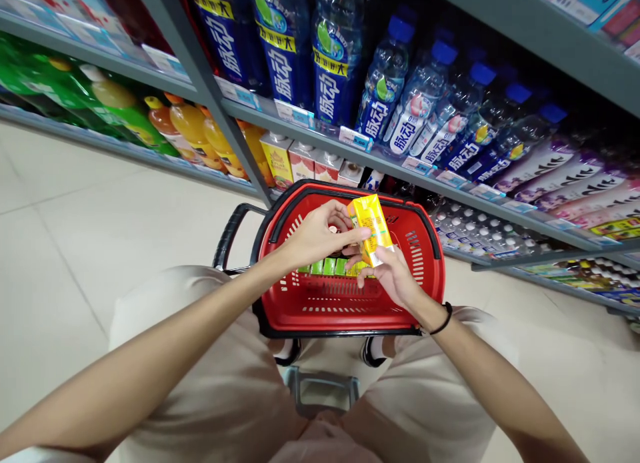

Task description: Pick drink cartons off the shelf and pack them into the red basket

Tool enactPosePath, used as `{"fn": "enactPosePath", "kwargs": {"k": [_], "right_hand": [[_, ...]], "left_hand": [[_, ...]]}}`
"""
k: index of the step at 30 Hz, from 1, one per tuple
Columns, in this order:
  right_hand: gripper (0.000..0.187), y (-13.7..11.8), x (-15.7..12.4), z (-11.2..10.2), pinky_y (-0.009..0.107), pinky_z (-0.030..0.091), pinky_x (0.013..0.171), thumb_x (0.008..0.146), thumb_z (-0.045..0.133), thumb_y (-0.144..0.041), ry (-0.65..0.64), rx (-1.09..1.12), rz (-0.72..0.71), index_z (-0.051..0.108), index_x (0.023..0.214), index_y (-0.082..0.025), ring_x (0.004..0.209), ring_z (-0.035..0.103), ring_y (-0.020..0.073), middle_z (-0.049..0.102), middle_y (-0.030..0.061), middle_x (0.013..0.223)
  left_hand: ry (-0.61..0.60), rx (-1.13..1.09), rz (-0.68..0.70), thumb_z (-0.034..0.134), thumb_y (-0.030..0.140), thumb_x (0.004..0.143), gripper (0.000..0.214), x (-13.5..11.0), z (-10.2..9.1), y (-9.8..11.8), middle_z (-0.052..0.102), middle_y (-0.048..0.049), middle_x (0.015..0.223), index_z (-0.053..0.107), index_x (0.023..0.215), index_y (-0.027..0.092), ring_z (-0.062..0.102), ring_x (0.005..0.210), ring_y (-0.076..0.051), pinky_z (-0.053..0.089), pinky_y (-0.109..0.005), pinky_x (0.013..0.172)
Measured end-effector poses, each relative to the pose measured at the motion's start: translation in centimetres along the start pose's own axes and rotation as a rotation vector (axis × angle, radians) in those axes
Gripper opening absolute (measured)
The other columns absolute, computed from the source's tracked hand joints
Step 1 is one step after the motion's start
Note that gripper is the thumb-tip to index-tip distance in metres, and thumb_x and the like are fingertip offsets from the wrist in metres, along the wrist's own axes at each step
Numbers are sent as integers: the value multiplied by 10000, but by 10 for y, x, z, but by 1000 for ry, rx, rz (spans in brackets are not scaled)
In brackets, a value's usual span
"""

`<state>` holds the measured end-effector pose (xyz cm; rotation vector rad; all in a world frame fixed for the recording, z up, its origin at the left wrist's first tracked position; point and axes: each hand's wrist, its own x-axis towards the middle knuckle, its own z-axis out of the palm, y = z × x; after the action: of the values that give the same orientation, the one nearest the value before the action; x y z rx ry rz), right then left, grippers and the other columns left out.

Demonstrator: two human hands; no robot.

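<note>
Above a pale tiled floor point(75, 236), both hands, the left hand point(315, 240) and right hand point(395, 276), are closed on a yellow drink carton point(371, 228) over a red basket point(350, 303) holding green cartons point(327, 267). Beyond, grey shelves point(280, 120) carry blue-capped bottles point(400, 83) and orange juice bottles point(195, 126).
</note>
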<state>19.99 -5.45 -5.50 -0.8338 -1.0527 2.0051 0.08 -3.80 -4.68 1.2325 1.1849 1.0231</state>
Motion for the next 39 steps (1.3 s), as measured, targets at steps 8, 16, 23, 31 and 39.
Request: {"fn": "enactPosePath", "kwargs": {"k": [8, 16, 23, 31, 39], "right_hand": [[460, -14, -1, 0, 279, 504, 502, 892, 625, -528, -11, 217, 40, 644, 1220, -206, 833, 648, 240, 701, 106, 1021], [497, -18, -6, -1, 280, 453, 479, 889, 624, -569, -63, 287, 104, 620, 1230, -208, 716, 578, 202, 655, 84, 999], [635, -18, -4, -1, 280, 448, 494, 926, 468, -723, -146, 300, 193, 656, 1030, -126, 677, 530, 186, 576, 71, 836], [601, -22, 4, -4, 286, 497, 461, 914, 538, -718, 23, 96, 113, 664, 1141, -176, 746, 607, 220, 682, 106, 925], [583, 4, 7, -14, 236, 526, 469, 936, 622, -691, 220, -41, 61, 662, 1249, -201, 814, 706, 216, 748, 80, 983]], "left_hand": [[-54, -81, 100, 828, 432, 817, 386, -1, -3, 2, 654, -19, 842, 571, 955, 179, 633, 750, -152, 511, -252, 581], [-155, -295, 58, 841, 329, 830, 342, 1, -5, 8, 714, -46, 1063, 590, 998, 170, 674, 905, -134, 553, -242, 747], [-169, -494, -83, 914, 276, 749, 486, 0, 0, 2, 760, -76, 1110, 575, 1080, 164, 726, 917, -154, 559, -295, 861], [-72, -436, -12, 895, 362, 749, 462, 0, 1, 2, 715, -67, 1141, 563, 1018, 185, 715, 913, -160, 588, -297, 799], [-100, -323, 75, 945, 280, 662, 520, 4, 2, 2, 660, 18, 842, 525, 958, 195, 663, 814, -130, 574, -265, 749]]}}
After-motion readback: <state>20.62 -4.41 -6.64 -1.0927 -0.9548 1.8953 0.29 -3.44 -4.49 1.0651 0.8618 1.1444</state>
